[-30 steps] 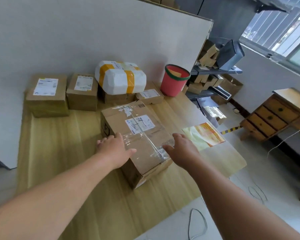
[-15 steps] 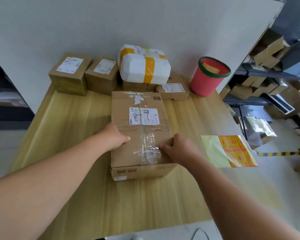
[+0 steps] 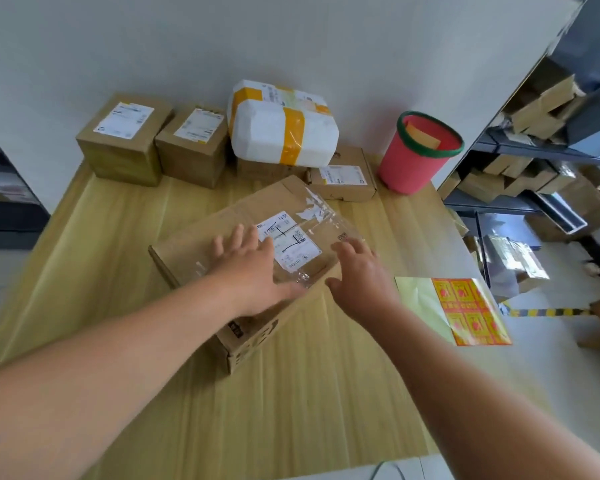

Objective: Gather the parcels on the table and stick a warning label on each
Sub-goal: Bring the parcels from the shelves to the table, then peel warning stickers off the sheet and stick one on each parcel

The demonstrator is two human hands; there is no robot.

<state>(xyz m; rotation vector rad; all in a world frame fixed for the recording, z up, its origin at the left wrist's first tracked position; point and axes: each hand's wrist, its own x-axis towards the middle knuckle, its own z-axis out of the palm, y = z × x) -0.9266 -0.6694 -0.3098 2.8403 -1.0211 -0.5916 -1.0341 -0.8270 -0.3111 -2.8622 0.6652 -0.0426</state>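
Covering part of the large cardboard box (image 3: 194, 245) with the left hand (image 3: 253, 268), pressing flat with fingers spread, and blurring the print on its shipping label (image 3: 293, 242). Resting the right hand (image 3: 361, 275), fingers loosely straight, at the box's right edge. Sitting in the middle of the wooden table (image 3: 291, 393), now turned slantwise, having been square 0.5 s earlier. Showing brown card, crinkled clear tape and 1 white label, lying near the warning-label sheet (image 3: 465, 310) but apart from it.

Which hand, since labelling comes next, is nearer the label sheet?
Right. The right hand sits just left of the label sheet; the left hand rests on the box top, farther left.
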